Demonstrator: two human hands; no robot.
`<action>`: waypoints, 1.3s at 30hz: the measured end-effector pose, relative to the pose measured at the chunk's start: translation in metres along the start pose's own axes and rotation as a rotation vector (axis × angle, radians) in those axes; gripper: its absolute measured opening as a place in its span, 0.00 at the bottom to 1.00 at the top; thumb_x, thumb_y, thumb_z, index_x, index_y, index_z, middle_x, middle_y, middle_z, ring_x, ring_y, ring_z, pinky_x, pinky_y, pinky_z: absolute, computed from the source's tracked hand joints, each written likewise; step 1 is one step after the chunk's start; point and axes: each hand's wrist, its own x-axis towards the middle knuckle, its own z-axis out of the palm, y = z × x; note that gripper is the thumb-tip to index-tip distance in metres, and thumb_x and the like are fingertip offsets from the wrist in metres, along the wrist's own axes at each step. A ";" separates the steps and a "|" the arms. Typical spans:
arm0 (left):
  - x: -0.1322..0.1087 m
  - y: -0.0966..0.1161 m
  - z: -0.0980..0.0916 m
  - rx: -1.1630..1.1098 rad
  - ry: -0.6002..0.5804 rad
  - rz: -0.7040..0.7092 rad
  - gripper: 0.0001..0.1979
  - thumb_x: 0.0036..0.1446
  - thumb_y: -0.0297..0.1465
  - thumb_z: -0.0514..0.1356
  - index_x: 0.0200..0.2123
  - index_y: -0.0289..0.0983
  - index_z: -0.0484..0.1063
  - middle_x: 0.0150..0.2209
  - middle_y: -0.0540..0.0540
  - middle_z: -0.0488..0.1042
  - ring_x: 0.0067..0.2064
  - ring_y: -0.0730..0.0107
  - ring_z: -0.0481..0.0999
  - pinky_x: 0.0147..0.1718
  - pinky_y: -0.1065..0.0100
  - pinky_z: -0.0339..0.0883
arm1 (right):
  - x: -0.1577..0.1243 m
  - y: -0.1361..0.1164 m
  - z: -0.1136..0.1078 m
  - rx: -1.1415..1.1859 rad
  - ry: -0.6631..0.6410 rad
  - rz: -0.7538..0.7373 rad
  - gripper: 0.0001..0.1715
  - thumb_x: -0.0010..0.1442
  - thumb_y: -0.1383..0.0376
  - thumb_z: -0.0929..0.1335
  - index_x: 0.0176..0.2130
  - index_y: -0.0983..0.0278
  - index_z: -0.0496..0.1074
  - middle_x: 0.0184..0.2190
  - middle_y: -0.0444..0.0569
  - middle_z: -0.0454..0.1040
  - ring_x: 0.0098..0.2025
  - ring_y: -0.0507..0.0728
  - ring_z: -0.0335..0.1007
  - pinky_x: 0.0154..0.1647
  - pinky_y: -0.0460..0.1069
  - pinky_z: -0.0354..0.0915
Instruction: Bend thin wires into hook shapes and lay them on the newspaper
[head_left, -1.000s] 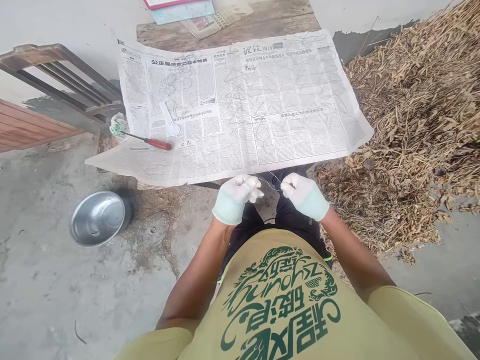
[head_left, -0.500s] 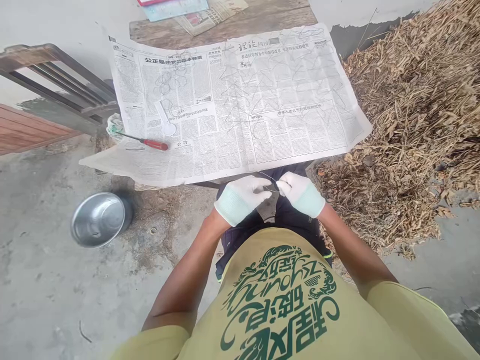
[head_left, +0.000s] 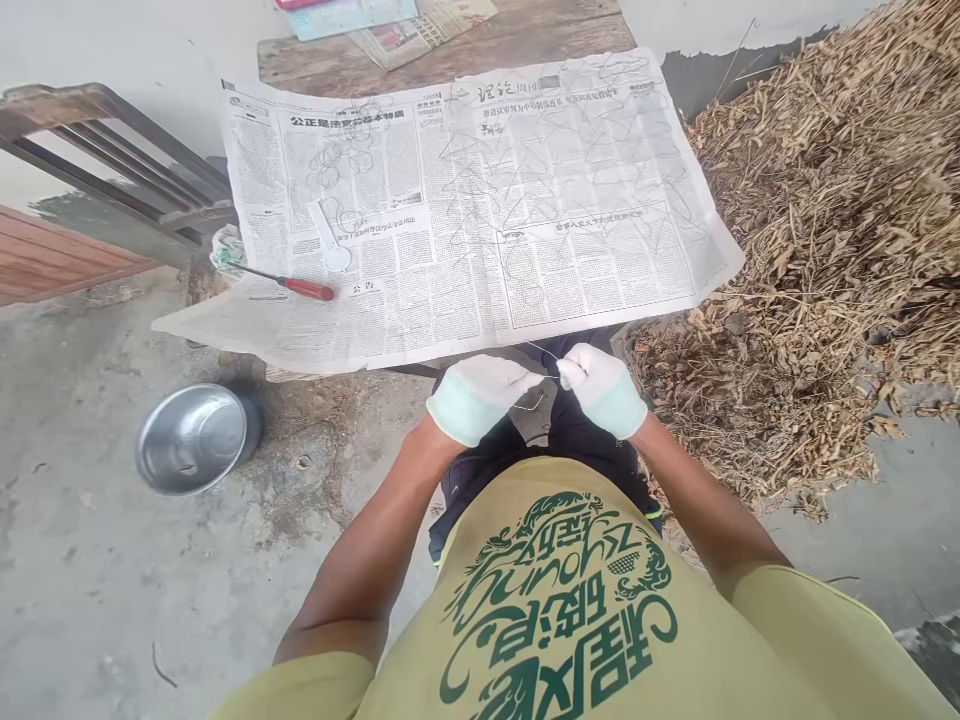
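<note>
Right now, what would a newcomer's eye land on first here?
The big newspaper spread over the table, with wire shapes lying on it, stands out first. Just below its near edge, the gloved left hand and right hand pinch a thin wire between them. A heap of dry stalks fills the right side; a metal bowl sits on the concrete at left.

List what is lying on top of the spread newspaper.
On the newspaper lie a red-handled screwdriver, a small white spoon-like tool and many bent wire shapes. The sheet hides most of the wooden table beneath.
</note>
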 end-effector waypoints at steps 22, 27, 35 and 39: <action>0.012 -0.022 0.001 -1.049 0.023 0.086 0.19 0.61 0.45 0.69 0.29 0.34 0.82 0.24 0.44 0.81 0.27 0.68 0.79 0.34 0.65 0.76 | -0.014 -0.018 -0.007 0.064 -0.227 -0.156 0.19 0.71 0.61 0.63 0.27 0.60 0.66 0.26 0.42 0.69 0.30 0.53 0.66 0.38 0.50 0.61; 0.017 -0.021 0.003 -1.052 -0.018 0.178 0.24 0.60 0.49 0.68 0.22 0.36 0.77 0.24 0.43 0.80 0.29 0.66 0.81 0.38 0.62 0.77 | -0.016 -0.024 -0.012 0.009 -0.234 -0.178 0.19 0.72 0.63 0.63 0.28 0.60 0.64 0.26 0.42 0.68 0.29 0.52 0.64 0.36 0.49 0.60; 0.007 -0.019 -0.014 -0.824 0.140 0.116 0.33 0.67 0.56 0.55 0.56 0.34 0.78 0.46 0.37 0.85 0.41 0.61 0.84 0.51 0.55 0.76 | -0.004 -0.012 -0.023 -0.204 -0.043 -0.254 0.19 0.73 0.60 0.61 0.29 0.59 0.61 0.26 0.44 0.66 0.29 0.54 0.62 0.35 0.51 0.59; -0.005 -0.008 -0.018 -0.192 0.118 0.189 0.25 0.63 0.50 0.65 0.55 0.39 0.79 0.47 0.42 0.84 0.45 0.57 0.83 0.50 0.55 0.73 | 0.000 -0.010 -0.023 -0.242 -0.007 -0.209 0.18 0.73 0.59 0.62 0.29 0.59 0.61 0.26 0.44 0.67 0.29 0.55 0.63 0.35 0.51 0.59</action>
